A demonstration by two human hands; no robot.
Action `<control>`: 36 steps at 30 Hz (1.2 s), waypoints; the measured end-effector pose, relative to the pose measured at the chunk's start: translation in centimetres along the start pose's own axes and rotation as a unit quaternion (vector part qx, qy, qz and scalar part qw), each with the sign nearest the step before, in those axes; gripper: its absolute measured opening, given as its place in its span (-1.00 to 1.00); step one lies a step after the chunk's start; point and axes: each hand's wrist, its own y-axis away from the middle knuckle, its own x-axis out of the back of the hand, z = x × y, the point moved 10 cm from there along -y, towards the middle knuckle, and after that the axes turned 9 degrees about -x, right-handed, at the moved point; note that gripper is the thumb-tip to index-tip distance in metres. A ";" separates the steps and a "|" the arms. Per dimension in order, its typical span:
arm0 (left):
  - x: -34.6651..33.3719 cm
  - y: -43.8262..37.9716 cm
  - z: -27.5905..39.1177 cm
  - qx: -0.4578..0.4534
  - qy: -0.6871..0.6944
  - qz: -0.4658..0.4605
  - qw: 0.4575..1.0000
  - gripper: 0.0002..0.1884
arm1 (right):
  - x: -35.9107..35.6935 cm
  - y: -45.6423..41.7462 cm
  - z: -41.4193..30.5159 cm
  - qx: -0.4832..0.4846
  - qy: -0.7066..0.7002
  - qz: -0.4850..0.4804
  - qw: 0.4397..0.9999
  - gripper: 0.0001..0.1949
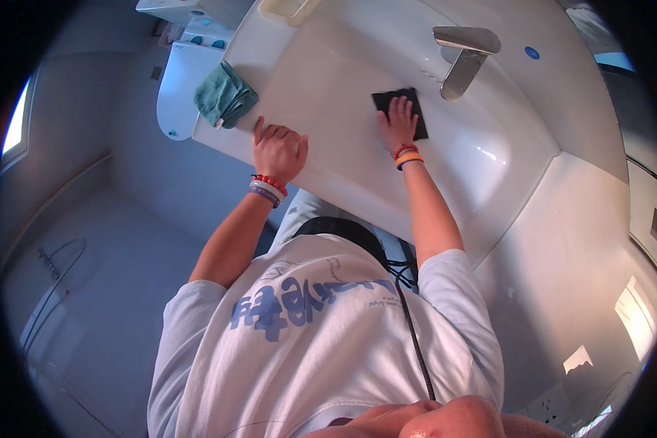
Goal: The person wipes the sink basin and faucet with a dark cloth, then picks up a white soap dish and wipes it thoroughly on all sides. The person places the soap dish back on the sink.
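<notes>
My right hand (400, 123) lies flat on a thin black square cloth or pad (420, 129), pressing it against the sloping inner wall of the white washbasin (356, 159). The pad's edges stick out around my fingers. At the left, my left hand (279, 145) rests on the basin's wide rim, fingers bent and thumb and little finger apart. Nothing shows in it, though its palm is hidden. Just beyond it a folded teal cloth (227, 96) sits on the rim's left corner.
A chrome faucet (465, 63) rises at the far side of the basin. A pale yellow tray (289, 10) stands on the far rim. Left of the basin is a white toilet with its lid (183, 87) down. A black cord (416, 339) hangs down my shirt.
</notes>
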 end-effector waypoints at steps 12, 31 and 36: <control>-0.3 -0.1 0.1 0.008 -0.001 -0.027 1.000 -0.83 | -1.2 2.9 -3.2 0.172 0.072 -0.042 0.982 -0.35; -0.2 0.2 -0.3 0.011 0.007 0.000 1.000 -0.80 | -2.0 5.4 -11.7 0.300 0.038 -0.084 0.950 -0.37; -0.2 0.1 -0.2 0.004 0.004 0.002 1.000 -0.75 | -1.8 -1.2 -12.3 0.257 0.069 -0.020 0.964 -0.39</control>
